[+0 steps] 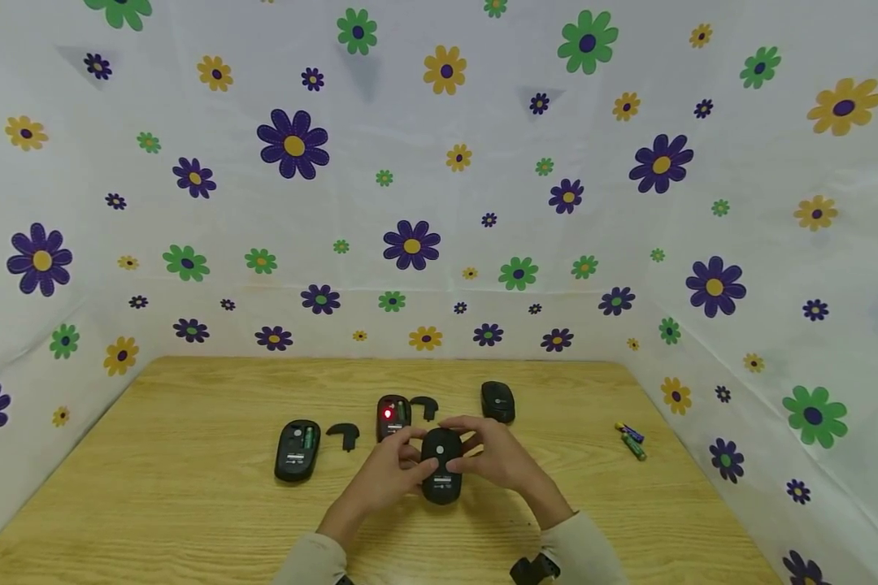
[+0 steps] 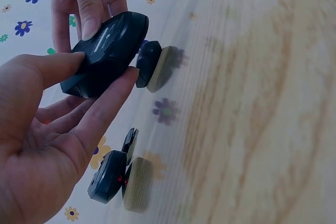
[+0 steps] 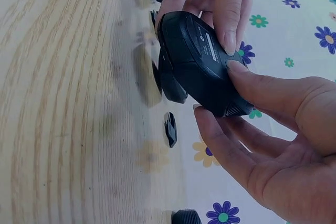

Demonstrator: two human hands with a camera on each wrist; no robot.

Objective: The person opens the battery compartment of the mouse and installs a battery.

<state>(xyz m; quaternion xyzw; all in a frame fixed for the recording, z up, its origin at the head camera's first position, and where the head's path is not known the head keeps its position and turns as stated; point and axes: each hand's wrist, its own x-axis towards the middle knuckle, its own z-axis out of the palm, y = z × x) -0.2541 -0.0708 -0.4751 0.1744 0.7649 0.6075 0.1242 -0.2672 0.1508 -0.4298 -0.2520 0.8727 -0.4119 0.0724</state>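
Note:
A black computer mouse (image 1: 442,483) is held bottom side up over the table by both hands, its label and round sensor spot facing upward. My left hand (image 1: 389,478) grips its left side, with the thumb on the underside and the fingers beneath, as the left wrist view shows. From the other side my right hand (image 1: 499,457) pinches it, thumb on the bottom face and fingertips under the shell in the right wrist view. Just behind lies an upturned mouse (image 1: 393,422) with a glowing red light and a battery in its open compartment, partly hidden by my left hand.
Another upturned mouse (image 1: 297,451) with a green battery showing lies to the left, beside a black curved cover (image 1: 346,435). A second cover (image 1: 426,405) lies behind the hands. Back right stands an upright mouse (image 1: 497,400). Two batteries (image 1: 633,446) lie farther right on the wooden table (image 1: 212,471).

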